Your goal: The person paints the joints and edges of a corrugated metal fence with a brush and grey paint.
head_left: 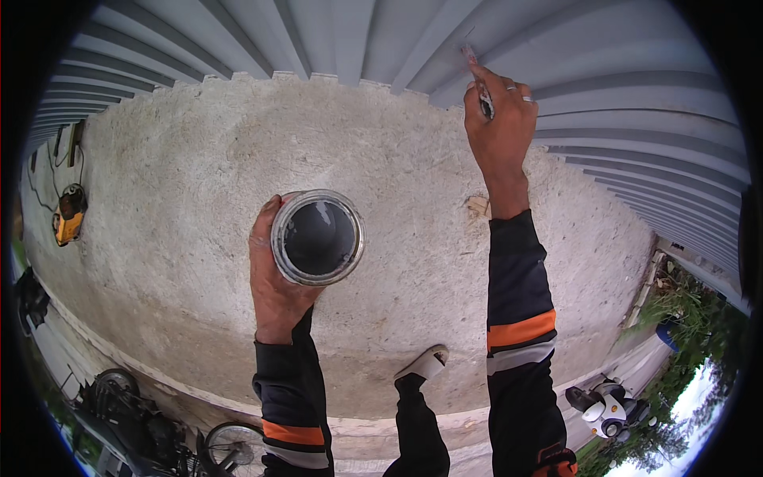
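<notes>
My left hand (274, 274) is wrapped round an open metal paint can (280, 262), held upright over the concrete ground. Grey paint (320, 242) shows inside it, with a light glint on its surface. Farther off to the right, my right hand (502, 131) is closed round a small paintbrush (485, 99). The brush points away from me, its reddish, paint-stained front end at the grey ribbed metal wall (429, 48). Whether the bristles touch the wall is hard to make out. Two rings sit on the right hand's fingers.
Pale concrete ground (183, 175) stretches below the wall. A yellow and black machine (70, 215) with cables lies at far left. Motorcycles (131, 417) stand at lower left, a white scooter (608, 409) at lower right. A small wood scrap (478, 207) lies beside my right wrist. My sandalled foot (425, 364) is below.
</notes>
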The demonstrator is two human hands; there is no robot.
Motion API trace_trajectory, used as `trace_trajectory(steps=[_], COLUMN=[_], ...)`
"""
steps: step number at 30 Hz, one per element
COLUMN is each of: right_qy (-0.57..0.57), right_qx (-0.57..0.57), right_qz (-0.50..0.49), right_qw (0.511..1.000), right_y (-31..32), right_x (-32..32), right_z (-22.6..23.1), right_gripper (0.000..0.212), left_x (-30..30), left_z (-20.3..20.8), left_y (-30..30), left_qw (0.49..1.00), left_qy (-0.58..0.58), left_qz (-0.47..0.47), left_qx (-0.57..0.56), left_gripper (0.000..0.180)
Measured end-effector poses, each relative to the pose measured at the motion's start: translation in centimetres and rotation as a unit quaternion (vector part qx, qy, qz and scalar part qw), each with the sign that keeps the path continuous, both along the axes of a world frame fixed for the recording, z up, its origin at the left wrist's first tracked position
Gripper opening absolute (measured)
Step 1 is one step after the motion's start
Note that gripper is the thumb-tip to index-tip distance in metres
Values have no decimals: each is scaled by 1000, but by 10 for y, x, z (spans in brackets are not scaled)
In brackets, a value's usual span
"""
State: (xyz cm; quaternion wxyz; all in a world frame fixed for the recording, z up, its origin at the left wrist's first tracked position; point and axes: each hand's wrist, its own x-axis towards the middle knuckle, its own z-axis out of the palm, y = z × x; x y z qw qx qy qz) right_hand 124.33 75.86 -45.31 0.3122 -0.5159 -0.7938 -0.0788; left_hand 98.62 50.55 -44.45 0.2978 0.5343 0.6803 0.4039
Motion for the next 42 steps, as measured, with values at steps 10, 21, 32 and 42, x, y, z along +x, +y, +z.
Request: trace_trajectory(steps=[10,21,32,42], right_qy=[2,37,99,146], right_qx=[-24,-29,1,105], right_qz=[-22,-53,-70,-54], right_qw=[999,997,993,982], right_y=[-5,-10,-28,-15], right_x=[-7,-13,-24,-26], right_z=[-15,-31,-13,17], right_gripper=[25,23,16,16], left_x=[-1,4,-2,-4], left_z=[-4,1,-1,3], left_y=[-1,2,3,3], left_qw=[999,999,998,999], left_qy=[-41,-31,-55,-23], left_qz=[-17,4,6,16], left_qx=[-14,-24,-34,-31], left_gripper=[117,117,118,120])
